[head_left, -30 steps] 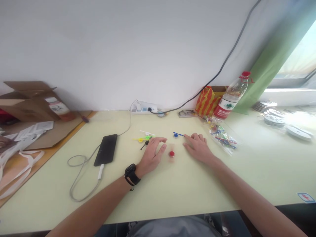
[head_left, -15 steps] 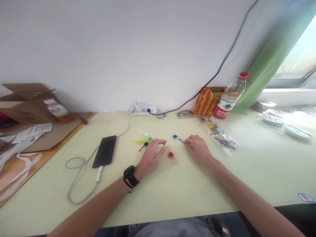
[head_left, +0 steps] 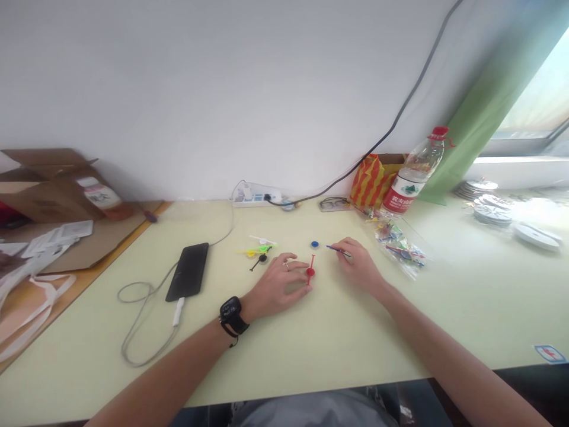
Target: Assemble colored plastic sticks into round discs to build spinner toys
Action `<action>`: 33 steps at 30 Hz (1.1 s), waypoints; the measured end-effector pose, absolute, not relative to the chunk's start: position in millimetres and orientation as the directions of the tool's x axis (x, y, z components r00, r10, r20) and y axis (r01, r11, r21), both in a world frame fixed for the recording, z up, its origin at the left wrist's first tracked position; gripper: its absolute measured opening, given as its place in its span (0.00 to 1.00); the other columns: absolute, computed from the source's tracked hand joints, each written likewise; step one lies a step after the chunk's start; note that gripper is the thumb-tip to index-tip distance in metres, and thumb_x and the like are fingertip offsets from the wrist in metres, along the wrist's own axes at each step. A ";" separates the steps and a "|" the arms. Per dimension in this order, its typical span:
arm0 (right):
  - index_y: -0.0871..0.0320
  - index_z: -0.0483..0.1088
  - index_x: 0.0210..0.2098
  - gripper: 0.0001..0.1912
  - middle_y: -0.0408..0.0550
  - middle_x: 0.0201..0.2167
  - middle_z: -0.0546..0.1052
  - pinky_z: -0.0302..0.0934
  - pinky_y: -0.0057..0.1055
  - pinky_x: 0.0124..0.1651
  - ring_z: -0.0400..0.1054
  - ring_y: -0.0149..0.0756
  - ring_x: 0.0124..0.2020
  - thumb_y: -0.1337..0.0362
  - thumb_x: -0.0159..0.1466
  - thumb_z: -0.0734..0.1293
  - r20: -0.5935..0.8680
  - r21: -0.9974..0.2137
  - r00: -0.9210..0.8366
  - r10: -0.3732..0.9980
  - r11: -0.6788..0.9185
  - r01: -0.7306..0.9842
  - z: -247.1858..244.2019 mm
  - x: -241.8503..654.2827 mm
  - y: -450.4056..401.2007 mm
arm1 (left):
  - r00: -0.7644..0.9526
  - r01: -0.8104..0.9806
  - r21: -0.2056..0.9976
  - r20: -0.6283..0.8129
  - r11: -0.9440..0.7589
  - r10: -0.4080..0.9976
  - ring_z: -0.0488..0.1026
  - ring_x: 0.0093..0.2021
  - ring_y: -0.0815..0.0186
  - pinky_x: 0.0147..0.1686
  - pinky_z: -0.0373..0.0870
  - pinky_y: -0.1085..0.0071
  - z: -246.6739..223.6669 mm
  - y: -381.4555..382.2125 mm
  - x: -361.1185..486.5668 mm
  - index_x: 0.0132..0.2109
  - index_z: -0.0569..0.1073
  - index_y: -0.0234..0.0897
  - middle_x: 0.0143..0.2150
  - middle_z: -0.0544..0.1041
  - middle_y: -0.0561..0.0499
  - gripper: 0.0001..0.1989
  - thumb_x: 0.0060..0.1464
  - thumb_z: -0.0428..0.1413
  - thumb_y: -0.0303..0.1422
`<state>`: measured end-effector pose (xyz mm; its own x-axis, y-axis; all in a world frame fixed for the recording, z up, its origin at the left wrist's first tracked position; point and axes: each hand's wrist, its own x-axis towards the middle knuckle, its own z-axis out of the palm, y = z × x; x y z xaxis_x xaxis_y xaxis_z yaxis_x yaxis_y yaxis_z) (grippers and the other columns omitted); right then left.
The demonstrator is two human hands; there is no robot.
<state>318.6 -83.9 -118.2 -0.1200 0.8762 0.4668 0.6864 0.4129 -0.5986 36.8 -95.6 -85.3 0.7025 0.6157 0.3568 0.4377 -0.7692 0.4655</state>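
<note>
A red plastic spinner, a round disc with a thin arm out each side, stands upright in line on the table. My left hand rests at its left with fingers apart; a fingertip is beside the disc and the thumb tip is at the spinner's lower end. To the right, my right hand pinches a thin blue plastic stick between thumb and fingers. A round blue disc lies just left of the stick's tip. White, green, yellow and black spinner pieces lie beyond my left hand.
A black phone with a charging cable lies at left. Clear bags of colourful parts lie at right, near a large water bottle. A power strip and eyeglasses sit by the wall. A cardboard box stands far left.
The red spinner was blurred by turning and is now still. My left hand has moved right and towards me, up to it. My right hand has tilted the blue stick and shifted slightly right.
</note>
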 end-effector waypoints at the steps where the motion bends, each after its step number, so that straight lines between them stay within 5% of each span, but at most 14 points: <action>1: 0.54 0.76 0.44 0.13 0.52 0.41 0.78 0.68 0.43 0.50 0.74 0.45 0.44 0.69 0.66 0.62 0.468 -0.603 -0.127 0.875 0.421 0.678 -117.3 318.2 -84.4 | 0.679 0.451 0.470 0.372 -0.759 0.634 0.68 0.63 0.51 0.63 0.66 0.46 -85.2 -94.9 36.6 0.46 0.82 0.50 0.56 0.80 0.50 0.09 0.66 0.58 0.41; 9: 0.54 0.76 0.41 0.09 0.50 0.38 0.79 0.71 0.39 0.46 0.75 0.41 0.39 0.62 0.69 0.64 0.534 -0.639 -0.057 0.843 0.447 0.626 -108.6 311.9 -91.0 | 0.763 0.426 0.421 0.308 -0.801 0.568 0.62 0.69 0.48 0.64 0.64 0.47 -80.4 -98.2 37.4 0.64 0.72 0.50 0.66 0.74 0.49 0.23 0.64 0.59 0.43; 14: 0.54 0.75 0.38 0.07 0.48 0.37 0.82 0.72 0.39 0.45 0.77 0.41 0.38 0.61 0.67 0.66 0.526 -0.691 0.039 0.850 0.400 0.602 -106.0 313.4 -92.5 | 0.701 0.490 0.385 0.359 -0.782 0.616 0.67 0.64 0.50 0.60 0.67 0.47 -87.4 -92.0 35.6 0.50 0.79 0.47 0.55 0.81 0.50 0.10 0.67 0.55 0.37; 18: 0.54 0.76 0.38 0.09 0.49 0.38 0.83 0.73 0.40 0.46 0.79 0.43 0.40 0.63 0.66 0.64 0.509 -0.698 0.050 0.859 0.378 0.609 -107.3 314.9 -92.0 | 0.581 0.595 0.362 0.423 -0.718 0.695 0.70 0.59 0.50 0.58 0.67 0.45 -94.6 -81.9 30.8 0.45 0.80 0.46 0.51 0.83 0.49 0.13 0.66 0.51 0.28; 25: 0.54 0.78 0.40 0.13 0.50 0.42 0.83 0.73 0.41 0.47 0.78 0.43 0.43 0.66 0.66 0.60 0.484 -0.693 0.015 0.875 0.373 0.617 -115.2 316.5 -87.3 | 0.356 0.743 0.360 0.503 -0.565 0.788 0.61 0.66 0.34 0.59 0.59 0.32 -97.1 -74.9 25.2 0.39 0.77 0.40 0.58 0.77 0.40 0.03 0.59 0.60 0.34; 28: 0.54 0.78 0.40 0.13 0.50 0.41 0.83 0.73 0.41 0.47 0.78 0.43 0.41 0.66 0.66 0.61 0.467 -0.694 -0.016 0.884 0.378 0.613 -117.2 315.3 -86.6 | 0.378 0.686 0.391 0.530 -0.614 0.759 0.60 0.68 0.40 0.64 0.60 0.36 -94.8 -79.1 26.5 0.47 0.77 0.42 0.61 0.74 0.43 0.08 0.61 0.60 0.34; 33: 0.54 0.78 0.43 0.14 0.50 0.43 0.83 0.73 0.38 0.43 0.78 0.41 0.38 0.67 0.65 0.62 0.425 -0.687 -0.070 0.902 0.373 0.624 -116.9 312.4 -88.6 | 0.695 0.422 0.507 0.351 -0.751 0.627 0.70 0.64 0.55 0.64 0.70 0.53 -91.5 -93.5 32.4 0.60 0.74 0.46 0.61 0.74 0.45 0.16 0.66 0.55 0.34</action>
<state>312.4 -88.6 -116.9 -0.0705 0.9023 0.4254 0.6240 0.3726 -0.6869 32.4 -93.5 -91.5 0.6952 0.6272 0.3512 0.4217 -0.7515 0.5074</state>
